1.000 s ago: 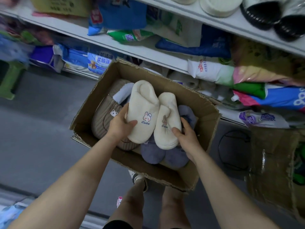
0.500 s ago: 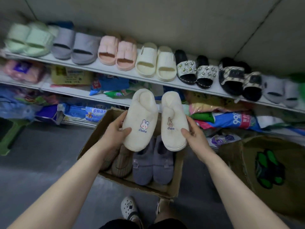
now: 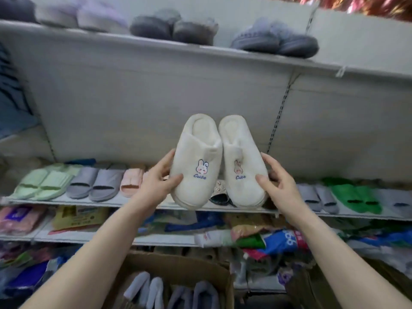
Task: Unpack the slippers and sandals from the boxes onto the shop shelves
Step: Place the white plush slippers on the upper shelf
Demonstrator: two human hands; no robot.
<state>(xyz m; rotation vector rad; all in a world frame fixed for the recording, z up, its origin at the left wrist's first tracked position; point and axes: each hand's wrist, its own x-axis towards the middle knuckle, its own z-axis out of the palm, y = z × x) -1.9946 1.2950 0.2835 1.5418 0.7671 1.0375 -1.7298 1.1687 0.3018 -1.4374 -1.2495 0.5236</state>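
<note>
I hold a pair of cream plush slippers with rabbit badges side by side in the air, toes toward me. My left hand (image 3: 159,179) grips the left cream slipper (image 3: 196,161); my right hand (image 3: 275,178) grips the right cream slipper (image 3: 243,161). They hang in front of the middle shelf (image 3: 124,202), well below the upper shelf (image 3: 200,49). The open cardboard box (image 3: 227,279) sits low in the view, with several grey-blue slippers (image 3: 200,295) still inside.
The middle shelf carries green sandals (image 3: 45,182), grey sandals (image 3: 95,184), pink sandals (image 3: 131,180) and more pairs to the right, including bright green sandals (image 3: 354,196). Dark fluffy slippers (image 3: 174,27) line the upper shelf. Packaged goods (image 3: 263,237) crowd the lower shelves.
Both hands lifted the cream pair out of the box and up in front of the middle shelf. My view tilted upward, so the upper shelf now shows.
</note>
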